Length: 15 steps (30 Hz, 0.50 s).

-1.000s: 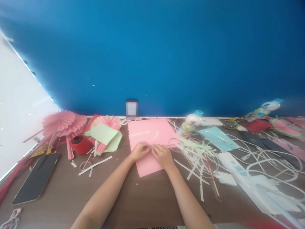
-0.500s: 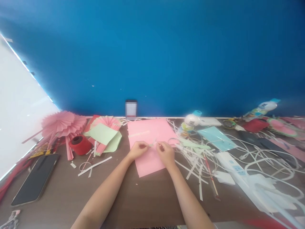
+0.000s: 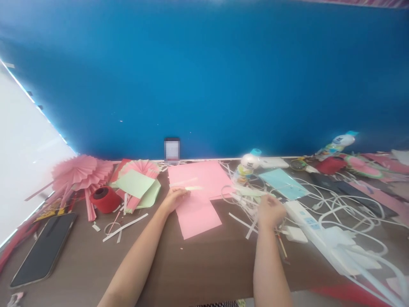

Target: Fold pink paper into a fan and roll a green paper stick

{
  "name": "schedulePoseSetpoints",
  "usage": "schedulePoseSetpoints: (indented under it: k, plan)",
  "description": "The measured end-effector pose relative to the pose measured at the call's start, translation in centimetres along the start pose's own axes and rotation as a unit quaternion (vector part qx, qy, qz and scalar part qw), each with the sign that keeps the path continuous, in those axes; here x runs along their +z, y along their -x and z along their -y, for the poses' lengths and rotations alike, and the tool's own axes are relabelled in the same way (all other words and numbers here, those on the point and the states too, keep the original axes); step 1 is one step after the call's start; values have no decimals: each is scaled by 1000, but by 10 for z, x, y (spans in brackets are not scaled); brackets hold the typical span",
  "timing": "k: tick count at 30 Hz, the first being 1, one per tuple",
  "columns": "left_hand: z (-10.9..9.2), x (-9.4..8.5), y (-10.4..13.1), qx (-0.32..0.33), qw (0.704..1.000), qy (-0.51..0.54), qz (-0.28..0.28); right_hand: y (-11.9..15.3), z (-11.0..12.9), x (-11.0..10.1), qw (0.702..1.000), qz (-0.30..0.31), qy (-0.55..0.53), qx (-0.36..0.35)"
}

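Pink paper sheets [image 3: 200,217] lie in the middle of the table. At their left edge my left hand [image 3: 176,198] is closed on a short pale strip [image 3: 194,188], which points right over the pink paper. My right hand [image 3: 271,209] is over the heap of pale paper strips [image 3: 247,200] to the right; its fingertips touch the end of a light green strip [image 3: 252,192], and the fingers are bent together. Whether it grips that strip is hard to tell.
A glue bottle [image 3: 245,168], blue packet [image 3: 283,183], power strip [image 3: 315,230] and tangled white cables [image 3: 358,221] are at the right. Pink paper fans [image 3: 81,170], a red tape roll [image 3: 105,199], green paper [image 3: 136,183] and a phone [image 3: 44,249] sit at the left.
My right hand has moved right, away from my left hand, to the strip heap. My left hand stays by the pink paper with the pale strip. The view has shifted slightly.
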<state>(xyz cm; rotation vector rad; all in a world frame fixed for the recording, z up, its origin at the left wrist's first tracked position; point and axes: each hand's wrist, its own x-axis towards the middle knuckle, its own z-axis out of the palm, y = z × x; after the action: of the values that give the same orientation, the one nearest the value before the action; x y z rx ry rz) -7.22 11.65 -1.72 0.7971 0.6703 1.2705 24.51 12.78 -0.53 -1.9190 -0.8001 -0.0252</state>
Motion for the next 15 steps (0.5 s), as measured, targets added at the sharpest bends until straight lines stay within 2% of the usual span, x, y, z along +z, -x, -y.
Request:
schedulePoseSetpoints:
  k: [3,6,7,8,9,10,11,12,14,15]
  plan:
    - [-5,1,2,-9,998,64,7,1,0,-2,999,-29,27,-17]
    - [-7,2,3,-25,996,80,18,20,18,-1,992,-16,20,-120]
    - [-8,2,3,-27,996,84,21,30,26,-1,986,29,-3,-166]
    - [-8,3,4,-27,995,91,21,41,34,-1,970,117,-26,-212]
    - [-9,2,4,-25,994,100,19,52,42,0,936,241,-51,-253]
    - [-9,2,4,-22,993,111,16,64,48,0,875,386,-73,-283]
    - [-10,2,4,-19,992,124,13,75,53,0,798,519,-80,-295]
    - [-10,1,4,-15,990,137,10,84,56,1,744,595,-81,-291]
    - [-11,0,5,-10,986,169,7,96,58,2,700,649,-77,-288]
    - [-12,-1,6,-8,983,185,7,99,57,3,696,652,-75,-290]
